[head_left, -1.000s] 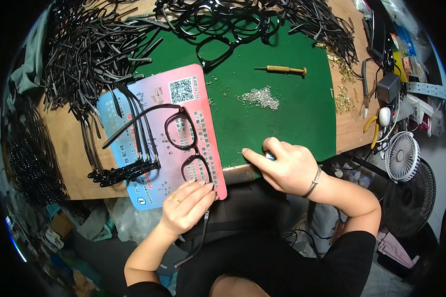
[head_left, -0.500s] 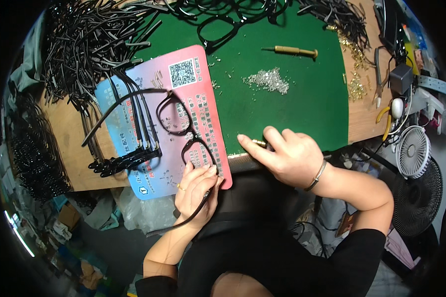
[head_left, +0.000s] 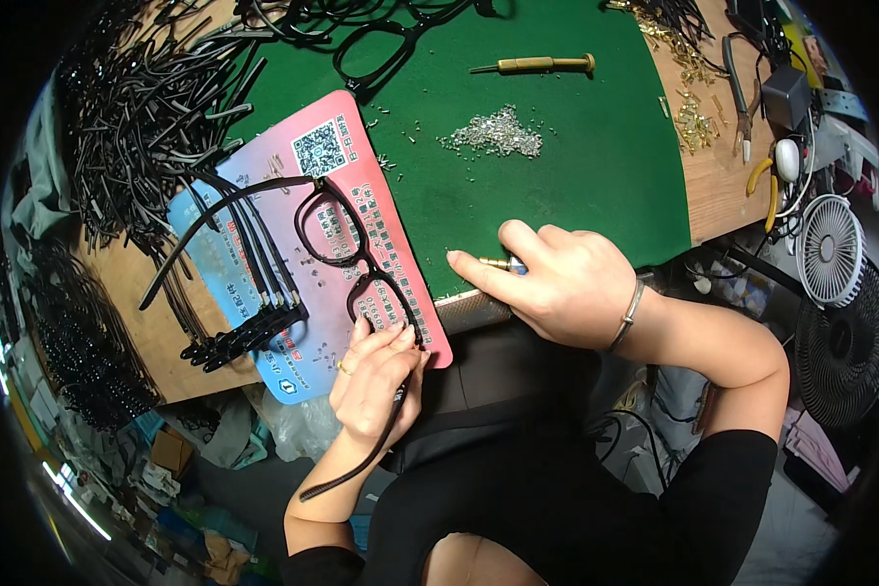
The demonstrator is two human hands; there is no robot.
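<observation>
My left hand point(head_left: 373, 376) grips the near corner of a black eyeglass frame point(head_left: 347, 249) that lies on a pink and blue printed card point(head_left: 264, 303). One temple arm hangs down past my wrist, the other stretches left over the card. My right hand point(head_left: 557, 283) is closed on a small brass screwdriver point(head_left: 506, 264) at the near edge of the green mat point(head_left: 557, 176), its tip pointing left toward the frame's hinge. A heap of tiny silver screws point(head_left: 493, 137) lies on the mat beyond it.
Several loose black temple arms point(head_left: 249, 327) rest on the card's left side. Big piles of black temple arms point(head_left: 137, 107) cover the left bench. More frames point(head_left: 361, 39) and a second brass screwdriver point(head_left: 537, 64) lie farther back. Brass parts, pliers and a small fan point(head_left: 830, 249) sit right.
My right hand has turned the screwdriver tip left toward the frame. My left hand has curled tighter on the frame's near corner. The camera view shifted closer.
</observation>
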